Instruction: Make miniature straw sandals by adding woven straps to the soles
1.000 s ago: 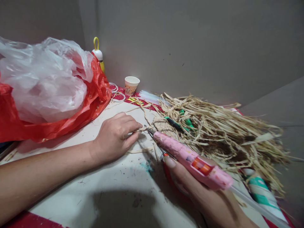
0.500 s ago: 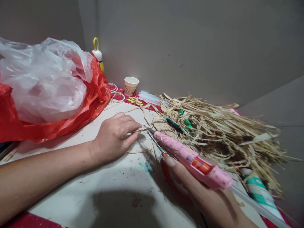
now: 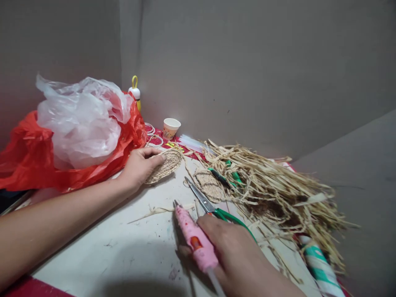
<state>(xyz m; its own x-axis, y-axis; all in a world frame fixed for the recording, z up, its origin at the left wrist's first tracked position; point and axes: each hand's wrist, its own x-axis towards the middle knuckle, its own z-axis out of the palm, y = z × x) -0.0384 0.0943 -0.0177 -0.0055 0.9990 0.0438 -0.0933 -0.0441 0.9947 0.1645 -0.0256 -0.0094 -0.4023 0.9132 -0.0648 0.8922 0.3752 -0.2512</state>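
My left hand [image 3: 140, 167] grips the near edge of an oval woven straw piece [image 3: 168, 165], thumb on top, and holds it tilted over the board. My right hand [image 3: 230, 249] is wrapped round a pink hot glue gun [image 3: 196, 237], its metal nozzle pointing forward. A clear glue stick [image 3: 215, 282] sticks out of its rear end. Beside that hand lies a pair of green-handled scissors [image 3: 202, 198]; whether the fingers touch them I cannot tell. A second woven straw piece [image 3: 208, 183] lies behind the blades, partly covered by loose strands.
Loose straw [image 3: 272, 185] is heaped along the right. A red plastic bag [image 3: 26, 152] with clear plastic [image 3: 83, 119] bulges at the left. A paper cup [image 3: 171, 128], glue sticks [image 3: 193, 143] and a yellow-and-white bottle [image 3: 135, 94] stand or lie along the back wall.
My left hand has moved away from the nozzle with the woven piece, which now shows its flat side. My right hand has drawn the glue gun back and left, uncovering the scissors. The view has shifted.
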